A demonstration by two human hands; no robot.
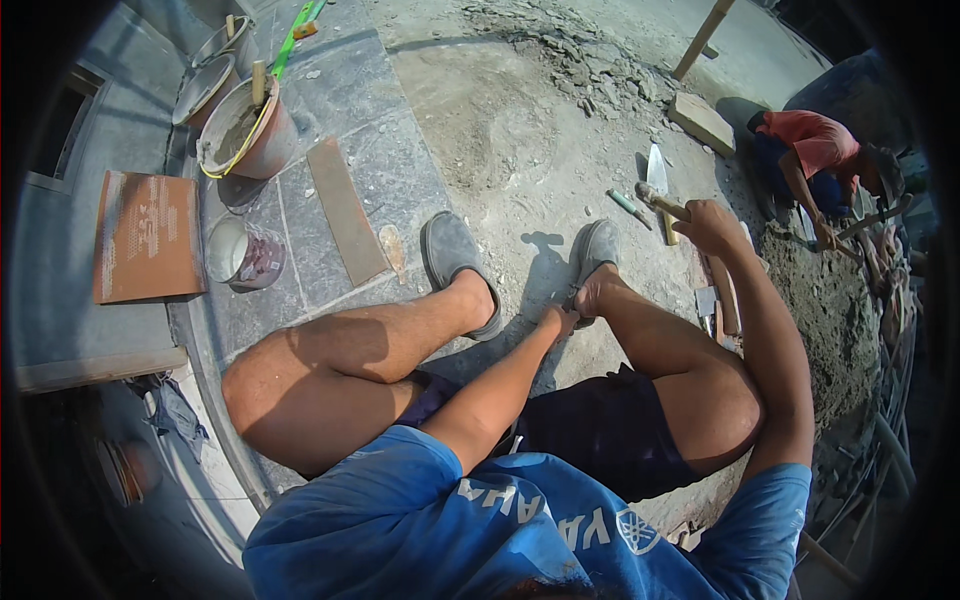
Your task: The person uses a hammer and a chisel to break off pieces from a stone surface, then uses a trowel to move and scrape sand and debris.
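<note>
My right hand (712,230) is raised on the right side, its fingers wrapped round the wooden handle of a hammer (668,206). The hammer's head points left, and a hammer-shaped shadow falls on the ground between my shoes. Down by my right ankle, my left hand (560,321) is closed; whatever it grips is too small or hidden to make out. Near the hammer, a trowel (656,170) with a pale pointed blade lies on the ground. Beside it rests a green rod-shaped tool (629,208). My grey shoes (456,250) stand on either side of the shadow.
Left are a mortar bucket (270,140), a small pail (245,252), a long tile strip (345,210) and a cardboard box (150,238). Broken rubble (590,70) and a stone block (702,122) lie farther off. A co-worker (815,150) crouches at the right, by a soil heap (825,310).
</note>
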